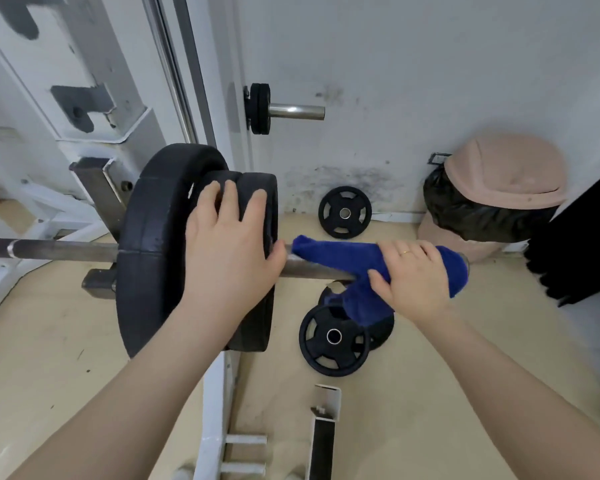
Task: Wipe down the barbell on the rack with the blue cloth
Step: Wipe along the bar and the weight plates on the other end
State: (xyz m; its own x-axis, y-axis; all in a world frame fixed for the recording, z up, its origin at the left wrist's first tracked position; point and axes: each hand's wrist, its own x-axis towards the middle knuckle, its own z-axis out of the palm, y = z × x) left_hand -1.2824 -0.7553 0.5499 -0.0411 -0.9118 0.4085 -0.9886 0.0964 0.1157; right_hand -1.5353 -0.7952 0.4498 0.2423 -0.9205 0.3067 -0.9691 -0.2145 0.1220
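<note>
Both forearms reach in from the bottom edge toward the barbell (312, 268), which lies level across the white rack (94, 109) and serves as our marker from here on. Biggest thing on that bar is the large black plate (146, 251), loaded just left of the bar's bare sleeve, with 2 smaller black plates (260, 202) stacked against its outer face. And the left hand (229, 251) is on those smaller plates, fingers spread and fairly straight over their rims, thumb down at the bar itself, pressing rather than clutching. Out at the right end of the bar sits a tan swing-lid bin (499, 188) with a black liner, on the floor behind it against the wall. Now the blue cloth (357, 261): draped over the bar's sleeve, 1 tail hanging below. Right hand (413, 271) (a ring on 1 finger) is curled down over cloth and bar together, wrapping them near the bar's end. Below the bar, on the tan floor, 2 black plates (333, 337) lie overlapping; another plate (344, 212) leans at the wall beyond the bar. Above the bar, a chrome storage peg (297, 111) juts from the rack post with small discs (260, 108) at its base.
</note>
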